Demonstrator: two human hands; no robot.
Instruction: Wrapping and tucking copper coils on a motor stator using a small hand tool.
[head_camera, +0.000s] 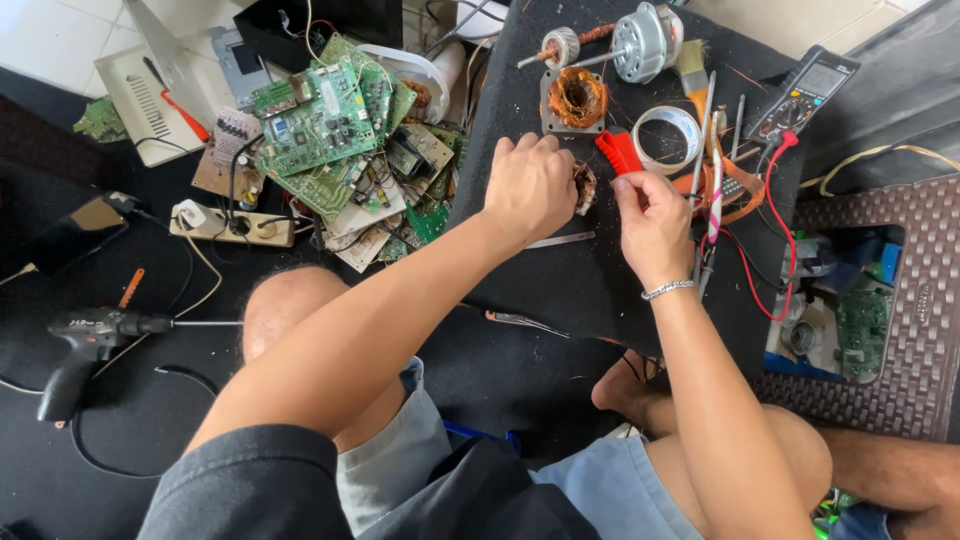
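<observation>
Copper coil (584, 186) between both hands, tape roll (667, 138) just beside.

Black floor mat (120, 440), white tiles (60, 40), brown woven stool (925, 300).

Left hand (530, 185): closed over a small copper-wound coil piece (584, 186), on a black mat (590, 285).
Right hand (652, 225): gripping red-handled pliers (618, 150), tip beside the coil piece; silver bracelet (668, 290) at wrist.
Above hands: copper stator (577, 97), grey motor with shaft (640, 42), tape roll (667, 138), brush (692, 66).
Far right of mat: multimeter (802, 92) with red lead (775, 235).
Left of mat: heap of green circuit boards (330, 125), power strip (232, 224), black drill (90, 345) on floor.
Right edge: brown woven stool (925, 300).
</observation>
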